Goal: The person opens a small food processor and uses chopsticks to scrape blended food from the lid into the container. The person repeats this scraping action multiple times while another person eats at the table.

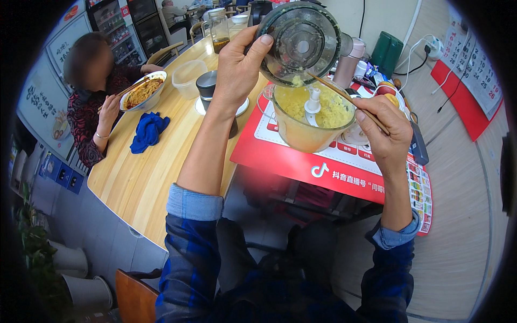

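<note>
My left hand [242, 64] grips the edge of a round, clear processor lid [299, 44], tilted so its underside faces me. Bits of yellowish mince cling to that underside. In my right hand [385, 121] is a pair of wooden chopsticks [339, 92], their tips at the lid's lower rim beside a small clump of mince [298, 80]. Just below the lid stands a clear food processor bowl [307, 135], holding pale yellow mince [333, 107] around a white blade hub [312, 103]. The bowl rests on a red and white printed mat [274, 155].
Across the wooden table [161, 189], a person [93, 101] holds a bowl of noodles [143, 91]. A blue cloth [148, 132], plastic tub [189, 78], black-lidded jar [207, 87] and glass pitcher [219, 32] stand left. A pink flask [353, 62] and power strip [419, 143] are right.
</note>
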The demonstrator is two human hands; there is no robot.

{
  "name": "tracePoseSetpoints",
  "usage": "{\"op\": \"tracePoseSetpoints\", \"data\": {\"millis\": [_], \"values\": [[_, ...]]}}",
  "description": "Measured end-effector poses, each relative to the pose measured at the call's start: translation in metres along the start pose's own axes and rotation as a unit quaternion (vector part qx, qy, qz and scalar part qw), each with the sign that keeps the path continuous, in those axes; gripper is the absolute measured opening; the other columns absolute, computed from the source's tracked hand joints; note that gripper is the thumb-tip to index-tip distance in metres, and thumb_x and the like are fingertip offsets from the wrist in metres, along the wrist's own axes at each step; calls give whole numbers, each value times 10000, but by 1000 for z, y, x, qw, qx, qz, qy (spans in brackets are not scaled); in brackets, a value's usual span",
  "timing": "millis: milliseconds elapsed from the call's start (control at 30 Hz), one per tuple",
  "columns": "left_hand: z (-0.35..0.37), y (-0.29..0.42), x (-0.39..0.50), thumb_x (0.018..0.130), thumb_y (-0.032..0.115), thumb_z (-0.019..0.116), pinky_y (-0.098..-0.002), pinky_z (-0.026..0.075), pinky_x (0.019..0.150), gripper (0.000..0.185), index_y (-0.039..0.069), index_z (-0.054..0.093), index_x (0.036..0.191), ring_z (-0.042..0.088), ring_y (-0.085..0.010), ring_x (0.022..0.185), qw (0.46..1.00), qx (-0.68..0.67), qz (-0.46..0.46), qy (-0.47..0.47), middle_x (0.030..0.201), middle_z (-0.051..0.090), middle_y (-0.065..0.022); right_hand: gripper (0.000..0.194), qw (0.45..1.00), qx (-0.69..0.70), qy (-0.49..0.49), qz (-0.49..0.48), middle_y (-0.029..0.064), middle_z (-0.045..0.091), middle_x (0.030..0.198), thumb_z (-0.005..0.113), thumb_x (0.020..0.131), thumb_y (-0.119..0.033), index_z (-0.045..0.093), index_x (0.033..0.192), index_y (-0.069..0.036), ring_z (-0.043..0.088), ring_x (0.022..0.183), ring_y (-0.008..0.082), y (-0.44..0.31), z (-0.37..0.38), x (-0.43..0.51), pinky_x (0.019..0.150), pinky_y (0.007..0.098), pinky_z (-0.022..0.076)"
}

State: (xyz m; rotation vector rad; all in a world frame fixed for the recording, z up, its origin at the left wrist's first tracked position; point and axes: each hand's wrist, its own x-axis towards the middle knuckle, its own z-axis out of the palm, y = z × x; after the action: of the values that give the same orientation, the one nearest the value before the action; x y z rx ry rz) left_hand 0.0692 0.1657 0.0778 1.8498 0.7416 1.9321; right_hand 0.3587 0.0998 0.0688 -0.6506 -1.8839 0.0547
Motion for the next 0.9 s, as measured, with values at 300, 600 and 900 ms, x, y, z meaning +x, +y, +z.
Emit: {"op": "tracePoseSetpoints", "data": {"millis": [300, 600, 900], "values": [[2, -1, 0, 1043, 233, 649, -229, 466, 882, 369, 9, 669, 1335, 586, -75, 993, 1000, -10, -2, 4, 1087, 693, -8, 194, 994, 9, 107, 11, 71, 701, 961, 720, 908, 32, 749, 1099, 47, 652, 869, 127, 15, -1, 12, 760, 244, 502], [0, -5, 2, 1021, 215, 690, -250, 509, 841, 336, 2, 697, 1280, 607, -85, 937, 998, -55, -6, 23, 1033, 706, 2, 195, 991, 84, 13, 98, 59, 694, 958, 722, 899, 40, 754, 1091, 45, 638, 864, 111, 18, -9, 1, 737, 228, 486], [-3, -3, 4, 1021, 221, 692, -248, 511, 836, 334, 2, 700, 1272, 615, -87, 931, 1000, -3, 12, 5, 1023, 712, -5, 171, 1000, -8, 12, -16, 59, 699, 950, 716, 905, 40, 745, 1073, 41, 637, 855, 96, 7, -36, 35, 710, 227, 478]]}}
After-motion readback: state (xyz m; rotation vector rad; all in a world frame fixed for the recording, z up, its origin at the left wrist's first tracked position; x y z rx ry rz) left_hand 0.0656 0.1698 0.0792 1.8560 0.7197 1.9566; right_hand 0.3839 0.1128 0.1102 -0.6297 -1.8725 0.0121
